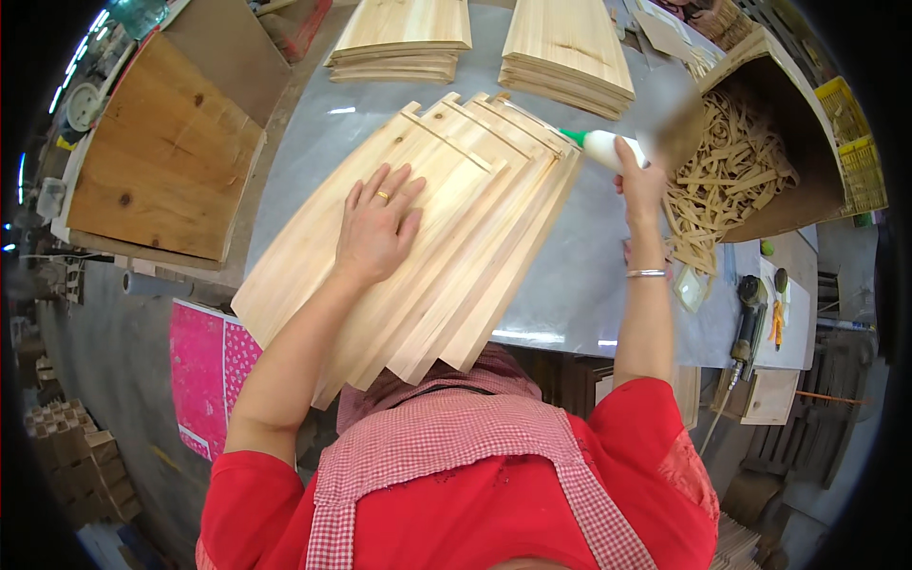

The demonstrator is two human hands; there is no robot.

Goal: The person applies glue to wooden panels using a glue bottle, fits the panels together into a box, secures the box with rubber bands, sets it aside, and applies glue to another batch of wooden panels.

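Grey tabletop (551, 294): two board stacks (568, 43); left hand (378, 223) spread on fanned boards (454, 242); right hand (641, 185) gripping one bottle (604, 146).

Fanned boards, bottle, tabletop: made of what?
Fanned boards: wood, seemingly unfinished; pale, with visible grain.
Bottle in right hand: likely plastic; smooth, opaque white body.
Tabletop: smooth grey, glossy glare patches; sheet metal or laminate, can't tell.

- Boards (437, 247): bare wood, smooth, matt, grain and knots visible.
- Bottle (600, 145): white plastic, smooth; nozzle (573, 137) green plastic.
- Tabletop (570, 275): smooth, grey, glossy with bright reflections.
- Bracelet (647, 274): shiny silver-coloured metal.
- Ring (382, 195): gold-coloured metal.
- Apron (446, 437): checked woven cloth, matt.
- Box (822, 171): brown cardboard, matt.
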